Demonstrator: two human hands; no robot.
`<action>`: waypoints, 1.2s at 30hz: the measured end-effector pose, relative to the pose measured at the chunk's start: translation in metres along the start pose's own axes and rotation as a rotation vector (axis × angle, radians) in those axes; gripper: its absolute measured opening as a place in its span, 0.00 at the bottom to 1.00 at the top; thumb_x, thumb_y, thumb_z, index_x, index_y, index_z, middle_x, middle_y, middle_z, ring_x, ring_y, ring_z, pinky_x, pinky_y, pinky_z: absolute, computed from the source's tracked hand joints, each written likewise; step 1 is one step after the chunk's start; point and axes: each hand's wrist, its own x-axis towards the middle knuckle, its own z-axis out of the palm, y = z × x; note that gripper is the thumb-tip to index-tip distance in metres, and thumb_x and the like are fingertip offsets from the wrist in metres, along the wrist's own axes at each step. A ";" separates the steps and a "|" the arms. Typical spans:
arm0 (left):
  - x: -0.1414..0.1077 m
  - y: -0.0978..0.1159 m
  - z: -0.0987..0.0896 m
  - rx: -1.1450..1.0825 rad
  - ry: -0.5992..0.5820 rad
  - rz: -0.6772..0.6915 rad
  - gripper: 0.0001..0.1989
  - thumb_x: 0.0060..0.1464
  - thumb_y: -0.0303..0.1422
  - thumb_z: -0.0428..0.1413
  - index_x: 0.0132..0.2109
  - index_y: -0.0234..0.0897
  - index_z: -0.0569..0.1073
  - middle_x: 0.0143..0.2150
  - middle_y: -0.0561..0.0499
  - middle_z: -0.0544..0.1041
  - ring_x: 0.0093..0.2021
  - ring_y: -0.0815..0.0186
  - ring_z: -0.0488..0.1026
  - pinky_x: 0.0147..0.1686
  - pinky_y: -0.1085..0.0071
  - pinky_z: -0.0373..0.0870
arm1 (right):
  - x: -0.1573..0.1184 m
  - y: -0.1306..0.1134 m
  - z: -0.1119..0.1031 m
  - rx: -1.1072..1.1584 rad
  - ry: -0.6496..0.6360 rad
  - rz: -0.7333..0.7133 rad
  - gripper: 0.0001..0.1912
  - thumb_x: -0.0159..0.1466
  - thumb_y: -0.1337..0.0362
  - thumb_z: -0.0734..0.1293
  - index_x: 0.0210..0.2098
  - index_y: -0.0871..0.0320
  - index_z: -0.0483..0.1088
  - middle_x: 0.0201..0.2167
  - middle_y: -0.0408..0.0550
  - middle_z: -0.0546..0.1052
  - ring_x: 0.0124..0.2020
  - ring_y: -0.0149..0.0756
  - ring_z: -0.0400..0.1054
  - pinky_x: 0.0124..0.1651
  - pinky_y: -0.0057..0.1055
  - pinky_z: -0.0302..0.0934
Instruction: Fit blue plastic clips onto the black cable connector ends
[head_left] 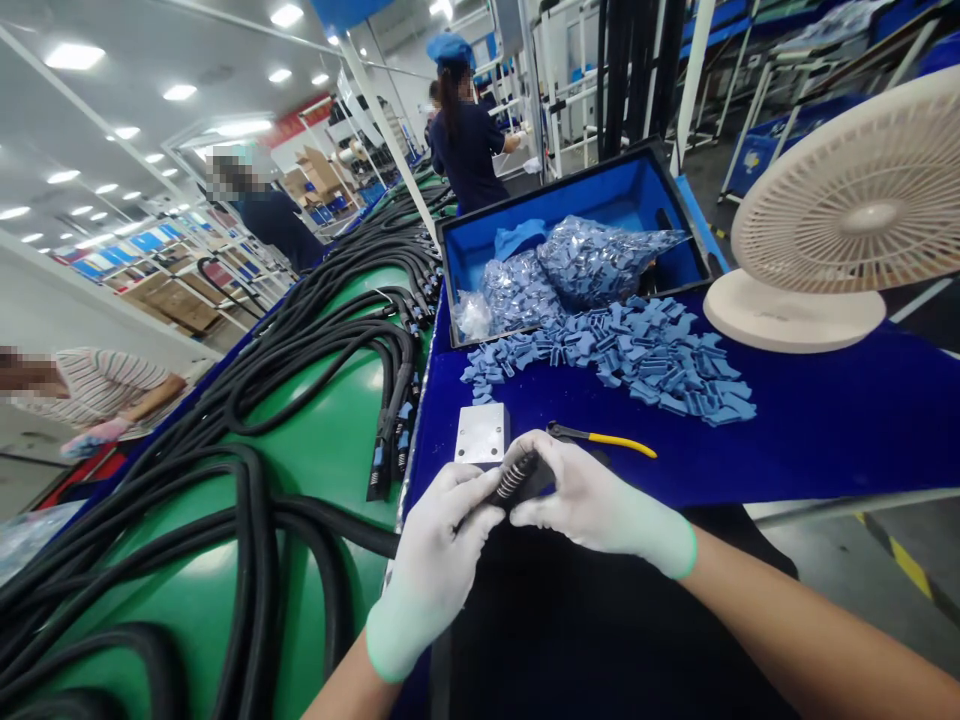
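Observation:
Both of my hands wear white gloves with pale green cuffs. My left hand (446, 555) is closed around the end of a thick black cable, with its ribbed connector (514, 480) sticking out past the fingers. At the far tip of that connector, my right hand (581, 495) curls its fingers over the top, thumb below. The black cable (360, 525) runs off leftward from under my left hand. Just beyond my hands lie a small metal block (481, 433) and cutting pliers (607, 440) with a yellow handle. Many loose blue plastic clips (652, 350) are heaped behind them.
A blue bin (615, 190) holding bagged clips (592, 260) stands at the back. To the right is a beige fan (795, 315). Long black cables (315, 360) cover the green conveyor (322, 400) on the left. Several people work nearby, one in a striped shirt (112, 380).

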 end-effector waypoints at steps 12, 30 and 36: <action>0.024 -0.016 0.004 -0.112 -0.083 0.028 0.26 0.55 0.29 0.63 0.61 0.47 0.74 0.43 0.49 0.76 0.39 0.61 0.74 0.42 0.64 0.73 | -0.004 -0.006 0.001 0.181 -0.066 0.067 0.21 0.55 0.75 0.72 0.46 0.56 0.67 0.40 0.43 0.74 0.41 0.36 0.69 0.43 0.31 0.64; 0.002 -0.030 0.000 -1.299 0.615 -0.433 0.15 0.60 0.40 0.64 0.51 0.39 0.75 0.32 0.55 0.68 0.30 0.71 0.68 0.32 0.73 0.72 | 0.019 0.032 0.029 0.188 -0.300 0.259 0.19 0.56 0.59 0.79 0.43 0.59 0.74 0.33 0.45 0.80 0.33 0.37 0.75 0.33 0.29 0.67; 0.052 -0.036 -0.039 -0.900 0.566 -0.313 0.16 0.55 0.35 0.67 0.46 0.36 0.72 0.24 0.60 0.60 0.23 0.73 0.58 0.23 0.75 0.62 | 0.141 0.044 -0.036 -0.794 0.174 0.298 0.15 0.70 0.61 0.67 0.52 0.64 0.71 0.50 0.64 0.77 0.53 0.49 0.73 0.55 0.40 0.65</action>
